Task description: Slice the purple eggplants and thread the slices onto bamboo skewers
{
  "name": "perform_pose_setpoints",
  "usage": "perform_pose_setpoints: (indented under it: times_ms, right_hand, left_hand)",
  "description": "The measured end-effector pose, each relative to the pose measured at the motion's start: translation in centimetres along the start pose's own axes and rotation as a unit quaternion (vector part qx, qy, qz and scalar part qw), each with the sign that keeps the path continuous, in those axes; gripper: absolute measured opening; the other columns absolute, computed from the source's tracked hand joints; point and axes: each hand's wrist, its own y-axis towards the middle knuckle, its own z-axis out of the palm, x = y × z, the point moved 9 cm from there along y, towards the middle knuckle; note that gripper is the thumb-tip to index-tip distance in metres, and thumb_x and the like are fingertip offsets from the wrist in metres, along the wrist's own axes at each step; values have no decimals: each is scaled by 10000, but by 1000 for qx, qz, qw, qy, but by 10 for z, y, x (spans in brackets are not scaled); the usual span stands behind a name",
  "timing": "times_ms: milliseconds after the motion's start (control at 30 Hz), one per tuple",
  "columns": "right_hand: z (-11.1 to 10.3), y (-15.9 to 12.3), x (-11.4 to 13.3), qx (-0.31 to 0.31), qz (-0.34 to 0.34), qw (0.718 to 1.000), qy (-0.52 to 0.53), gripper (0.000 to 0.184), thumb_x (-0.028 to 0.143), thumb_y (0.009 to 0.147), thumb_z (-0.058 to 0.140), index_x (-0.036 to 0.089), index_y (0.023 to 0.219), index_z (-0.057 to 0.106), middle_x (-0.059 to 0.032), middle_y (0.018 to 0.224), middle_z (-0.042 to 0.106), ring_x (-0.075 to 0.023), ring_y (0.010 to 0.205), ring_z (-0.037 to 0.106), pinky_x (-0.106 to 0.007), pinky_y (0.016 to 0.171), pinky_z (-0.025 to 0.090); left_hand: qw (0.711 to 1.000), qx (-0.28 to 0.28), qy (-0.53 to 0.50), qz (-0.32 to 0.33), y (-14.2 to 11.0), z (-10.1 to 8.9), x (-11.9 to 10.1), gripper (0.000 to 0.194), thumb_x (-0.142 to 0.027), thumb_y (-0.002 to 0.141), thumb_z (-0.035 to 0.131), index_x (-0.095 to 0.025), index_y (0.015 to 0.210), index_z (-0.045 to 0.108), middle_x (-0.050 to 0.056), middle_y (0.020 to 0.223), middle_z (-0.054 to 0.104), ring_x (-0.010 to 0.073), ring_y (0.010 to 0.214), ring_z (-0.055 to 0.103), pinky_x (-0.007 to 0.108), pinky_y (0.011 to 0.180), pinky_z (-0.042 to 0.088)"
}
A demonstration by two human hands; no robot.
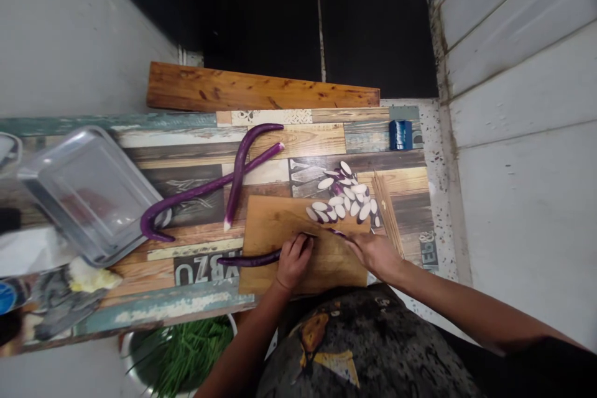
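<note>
Across the plank-patterned table (317,137), slicing seems in hand: on the brown wooden board (275,217), the left hand (295,255) curls its fingers around a slender purple eggplant (254,260); the right hand's (375,255) grip is unclear. The next cut calls for tucked fingertips.

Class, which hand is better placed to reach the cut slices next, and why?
Likely the right hand: it is closer to most of the cut slices, while the left hand is on an eggplant.

Eggplant slices (349,193) straddle the cutting board (270,217), with sticks (388,214) to their right and a tray (97,165) well left.
</note>
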Motion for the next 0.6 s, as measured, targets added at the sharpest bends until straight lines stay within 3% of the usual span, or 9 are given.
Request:
perform_pose_setpoints:
  times_ms: [200,400,600]
  right_hand:
    - [0,-29,4,77,-52,994,-48,315,316,959,343,161,1026,608,-82,844,662,-172,758,634,-243,576,373]
    - [2,-28,0,77,-52,994,-52,297,302,959,352,164,1018,608,-72,819,657,-165,727,624,-247,570,367]
    - [2,-34,0,68,-62,994,-52,262,268,947,374,151,1003,601,-70,816,649,-157,704,619,-260,551,350]
  left_hand:
    - [1000,-21,-21,5,-8,-1,4,202,-95,839,479,-169,951,630,101,880,630,219,963,552,386,819,463]
    - [1000,-18,-15,3,-18,0,9,239,-76,841,465,-150,1019,606,114,934,626,226,994,551,388,833,463]
    - [1000,-17,-12,9,-26,3,12,155,-112,857,465,-167,904,602,65,759,621,185,816,592,369,771,470]
